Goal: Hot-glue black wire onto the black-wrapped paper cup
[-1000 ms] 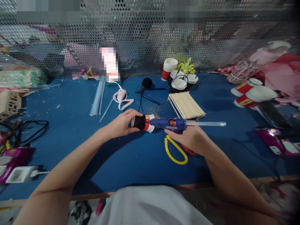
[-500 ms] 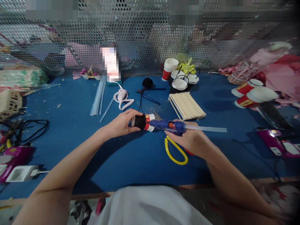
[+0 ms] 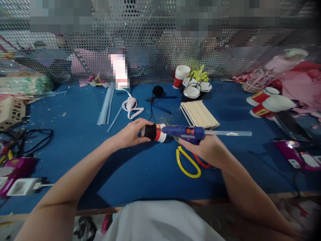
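The left hand (image 3: pixel 130 133) is closed around a small paper cup (image 3: pixel 154 132) wrapped in black yarn, holding it on its side just above the blue table (image 3: pixel 140 170). The right hand (image 3: pixel 209 150) grips a blue glue gun (image 3: pixel 185 132), its nozzle touching the cup's red-and-white end, a clear glue stick (image 3: pixel 230 133) jutting from its back. Yellow-handled scissors (image 3: pixel 187 162) lie beneath the gun, wooden sticks (image 3: pixel 199 114) just behind.

scissors (image 3: pixel 188 160): blades hidden under right hand (image 3: pixel 208 150) | glue tip: perhaps touching
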Available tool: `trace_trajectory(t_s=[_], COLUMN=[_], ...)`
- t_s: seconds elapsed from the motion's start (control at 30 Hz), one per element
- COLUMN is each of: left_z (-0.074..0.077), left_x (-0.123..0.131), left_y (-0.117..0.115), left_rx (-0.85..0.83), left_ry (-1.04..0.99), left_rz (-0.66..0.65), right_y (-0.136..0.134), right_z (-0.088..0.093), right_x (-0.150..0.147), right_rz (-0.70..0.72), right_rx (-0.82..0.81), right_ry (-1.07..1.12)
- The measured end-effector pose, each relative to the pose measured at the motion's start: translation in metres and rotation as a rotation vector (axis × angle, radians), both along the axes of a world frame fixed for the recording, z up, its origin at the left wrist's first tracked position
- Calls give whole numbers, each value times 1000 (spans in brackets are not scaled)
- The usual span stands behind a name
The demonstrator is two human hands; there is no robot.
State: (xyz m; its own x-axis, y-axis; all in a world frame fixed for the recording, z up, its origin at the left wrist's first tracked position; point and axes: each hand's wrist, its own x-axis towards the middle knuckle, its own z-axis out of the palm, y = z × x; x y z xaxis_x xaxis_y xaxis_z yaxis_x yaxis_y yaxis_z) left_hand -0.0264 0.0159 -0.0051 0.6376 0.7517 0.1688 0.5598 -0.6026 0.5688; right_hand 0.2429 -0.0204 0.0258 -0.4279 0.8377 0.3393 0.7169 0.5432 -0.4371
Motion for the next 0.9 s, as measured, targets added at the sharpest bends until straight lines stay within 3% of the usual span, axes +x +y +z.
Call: trace_trajectory(t_s=[0.17,0.27,0.47,0.73,0.83,0.9], left_z=[1,3,8,18,22,22], left_x=[1,2,4,9,8,7], left_y=[0,-2,-7,-15,-18,-22], left_rx=[19,28,36,40,73,93], left_ry=[-4,11,-11,-11,2,3], left_rz=[-1,15,27,30,21,16], right_y=[18,37,70,81,77,71], right_z=[4,-4,-18,-31,-29,-22], right_x=[14,31,53,48,44,37], right_rz=[-245,-414,-657,-810,-801,-708], right_rx=[-248,-218,-100,-152,6,118], right_ry=[237,360,-123,-316,-348,-285])
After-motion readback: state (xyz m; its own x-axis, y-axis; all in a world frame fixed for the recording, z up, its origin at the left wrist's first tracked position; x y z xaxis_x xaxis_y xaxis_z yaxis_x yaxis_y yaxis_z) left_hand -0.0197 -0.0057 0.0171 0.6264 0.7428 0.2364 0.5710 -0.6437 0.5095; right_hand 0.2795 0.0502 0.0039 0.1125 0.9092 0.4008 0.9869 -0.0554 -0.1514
